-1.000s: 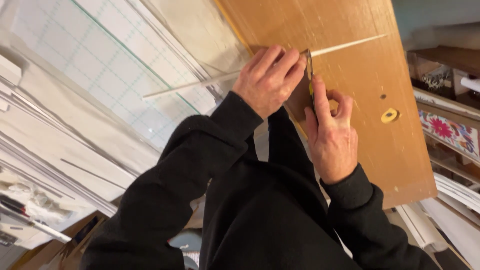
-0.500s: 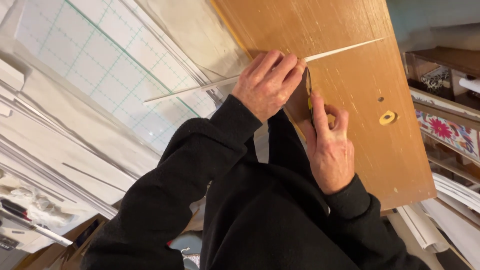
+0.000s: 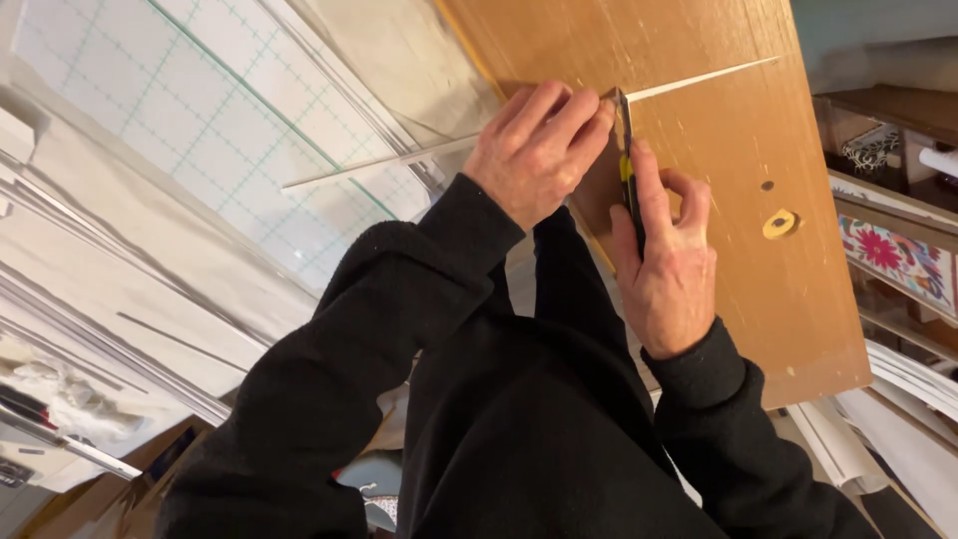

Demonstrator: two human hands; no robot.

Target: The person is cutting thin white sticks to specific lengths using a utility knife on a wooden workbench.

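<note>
- The left hand (image 3: 539,150) presses its fingers together flat on a thin white strip (image 3: 399,160) lying across the wooden board (image 3: 758,269).
- The right hand (image 3: 664,260) has its fingers clamped around a yellow-and-black utility knife (image 3: 629,180), blade at the strip beside the left fingertips.
- The strip looks unsevered; the cut seems barely begun.

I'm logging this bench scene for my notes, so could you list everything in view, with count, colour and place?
Strip: one, white, long and thin, lying across the board under the left hand.
Knife: one, black and yellow, in the right hand, tip at the strip.
Board: one, brown wood, top right.
Ring: one, tan, on the board right of the knife.
Grid mat: one, white with green lines, top left.
Sheets: several, white, stacked at left.
Flowered fabric: one, red on white, right edge.
Left hand: pressing the strip.
Right hand: gripping the knife.
</note>
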